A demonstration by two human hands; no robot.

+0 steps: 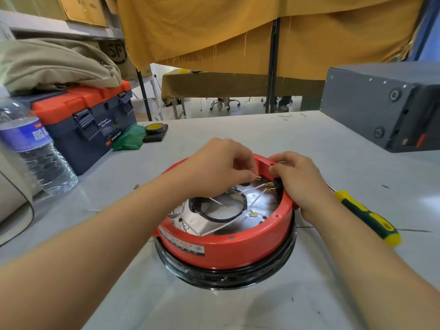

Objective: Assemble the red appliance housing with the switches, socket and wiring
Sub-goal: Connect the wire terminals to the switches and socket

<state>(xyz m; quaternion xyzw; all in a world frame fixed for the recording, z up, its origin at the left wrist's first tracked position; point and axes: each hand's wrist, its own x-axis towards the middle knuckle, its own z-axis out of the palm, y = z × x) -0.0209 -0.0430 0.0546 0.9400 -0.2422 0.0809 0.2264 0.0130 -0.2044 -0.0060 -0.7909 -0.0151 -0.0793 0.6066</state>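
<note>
Pinching a small brass wire terminal (257, 177) between curled fingertips, the left hand (221, 163) hovered over the far inner wall of the round red plastic appliance housing (226, 248), which sat open side up on a grey table (262, 129). Just right of those fingertips sat a black socket (277, 184) with white wires (252, 189) attached — the right hand (300, 179) gripped the housing's rim there, fingers curled over it. Right of that hand lay a yellow-and-green-handled screwdriver (366, 216).
</note>
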